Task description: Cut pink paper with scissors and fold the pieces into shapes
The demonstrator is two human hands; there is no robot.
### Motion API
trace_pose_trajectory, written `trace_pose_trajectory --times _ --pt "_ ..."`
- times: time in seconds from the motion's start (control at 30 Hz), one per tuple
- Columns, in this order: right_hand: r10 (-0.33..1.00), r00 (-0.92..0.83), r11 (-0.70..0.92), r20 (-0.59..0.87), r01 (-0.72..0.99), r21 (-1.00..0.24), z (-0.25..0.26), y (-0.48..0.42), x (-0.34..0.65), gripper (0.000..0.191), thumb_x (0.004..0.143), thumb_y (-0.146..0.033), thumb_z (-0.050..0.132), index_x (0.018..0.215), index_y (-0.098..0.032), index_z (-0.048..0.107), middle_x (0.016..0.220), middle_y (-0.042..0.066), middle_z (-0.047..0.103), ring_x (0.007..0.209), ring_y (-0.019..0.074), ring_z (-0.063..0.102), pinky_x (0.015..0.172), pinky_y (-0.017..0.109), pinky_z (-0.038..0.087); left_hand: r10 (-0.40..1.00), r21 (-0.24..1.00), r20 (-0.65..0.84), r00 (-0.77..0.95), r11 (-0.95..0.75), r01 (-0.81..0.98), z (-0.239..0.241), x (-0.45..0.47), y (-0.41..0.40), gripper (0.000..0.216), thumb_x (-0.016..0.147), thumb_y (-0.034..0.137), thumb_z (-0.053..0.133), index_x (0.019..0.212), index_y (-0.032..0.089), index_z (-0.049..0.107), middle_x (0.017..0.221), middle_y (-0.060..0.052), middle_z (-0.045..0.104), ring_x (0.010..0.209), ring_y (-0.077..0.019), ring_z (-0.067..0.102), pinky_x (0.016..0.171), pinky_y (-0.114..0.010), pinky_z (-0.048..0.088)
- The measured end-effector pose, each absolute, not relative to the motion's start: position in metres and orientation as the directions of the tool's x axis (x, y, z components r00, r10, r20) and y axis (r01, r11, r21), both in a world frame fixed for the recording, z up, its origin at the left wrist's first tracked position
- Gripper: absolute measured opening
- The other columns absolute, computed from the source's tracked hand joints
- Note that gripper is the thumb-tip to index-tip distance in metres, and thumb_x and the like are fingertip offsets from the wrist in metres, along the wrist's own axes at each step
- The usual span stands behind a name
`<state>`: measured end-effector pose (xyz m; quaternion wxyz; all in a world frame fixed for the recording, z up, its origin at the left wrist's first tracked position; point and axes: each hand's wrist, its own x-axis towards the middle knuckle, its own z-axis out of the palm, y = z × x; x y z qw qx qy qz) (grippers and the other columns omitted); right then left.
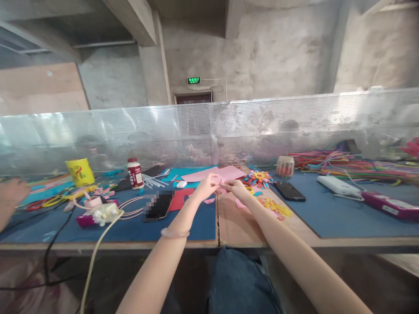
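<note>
Bare forearms (155, 270) reach over a crowded desk (240, 229)

Set the clock's centre where the left hand (207, 186) and right hand (235, 188) meet. A perforated metal panel (248, 131) stands along the far side, from ten round to two. Below it, one blue mat (322, 218) covers the desk at four, and a second blue mat (198, 231) at eight. A long bundle of coloured strands (327, 159) lies at two. Just beyond the hands, at twelve, rests a pink sheet (199, 174). A dark phone (160, 206) is at eight, a black phone (290, 191) at three. Another person's hand (11, 198) shows at nine, by the edge of view. At ten stand a yellow container (78, 168) and, closer, a red-and-white bottle (135, 174). A glass jar (285, 166) is at two; nearer on that line lies a many-coloured paper flower (260, 176). Smallest is a pink piece (221, 183) at the dial's centre: both hands pinch it between their fingertips, its exact shape too small to tell.
</note>
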<state>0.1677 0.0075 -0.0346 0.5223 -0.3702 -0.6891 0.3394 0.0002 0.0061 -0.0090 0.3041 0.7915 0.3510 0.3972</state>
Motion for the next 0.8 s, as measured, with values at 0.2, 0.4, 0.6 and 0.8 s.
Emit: trace_pose_trajectory --times 0.2,0.4,0.6,0.8 --pt "0.889 -0.174 0.439 0.424 0.059 -0.897 -0.0319 0.0054 0.1668 0.028 0.06 -0.041 0.067 0.067 -0.014 0.064 0.062 -0.001 0.056 0.059 0.0101 0.048 0.059 0.023 0.038 0.776 0.738 0.426 0.465 -0.595 0.318 -0.009 0.002 0.0036 0.045 0.075 0.03 0.06 0.113 0.017 0.039 0.073 -0.003 0.067 0.066 -0.018 0.066 0.064 -0.029 0.05" --pt "0.897 -0.118 0.434 0.427 0.036 -0.9 -0.0303 0.0044 0.166 0.029 0.059 -0.041 0.068 0.065 -0.013 0.065 0.058 -0.002 0.054 0.055 0.0093 0.045 0.056 0.023 0.034 0.796 0.778 0.387 0.465 -0.553 0.3 -0.0063 0.0037 0.0003 0.042 0.076 0.023 0.058 0.113 0.017 0.039 0.076 -0.005 0.067 0.065 -0.0176 0.066 0.065 -0.029 0.05" --pt "0.886 -0.078 0.458 0.457 -0.014 -0.889 -0.0276 0.0018 0.1641 0.028 0.059 -0.041 0.068 0.058 -0.014 0.061 0.055 -0.002 0.053 0.054 0.0094 0.044 0.056 0.023 0.034 0.793 0.799 0.387 0.47 -0.544 0.258 -0.0103 0.0024 0.007 0.046 0.074 0.022 0.06 0.116 0.017 0.04 0.081 -0.008 0.068 0.068 -0.0189 0.066 0.065 -0.031 0.05" --pt "0.895 -0.095 0.431 0.435 -0.064 -0.9 -0.0298 0.0036 0.164 0.029 0.057 -0.042 0.07 0.062 -0.015 0.062 0.059 -0.002 0.055 0.055 0.0092 0.046 0.057 0.022 0.035 0.796 0.81 0.369 0.48 -0.528 0.253 -0.0097 0.0038 0.0059 0.047 0.074 0.022 0.061 0.116 0.017 0.04 0.079 -0.006 0.067 0.066 -0.0177 0.066 0.064 -0.03 0.05"
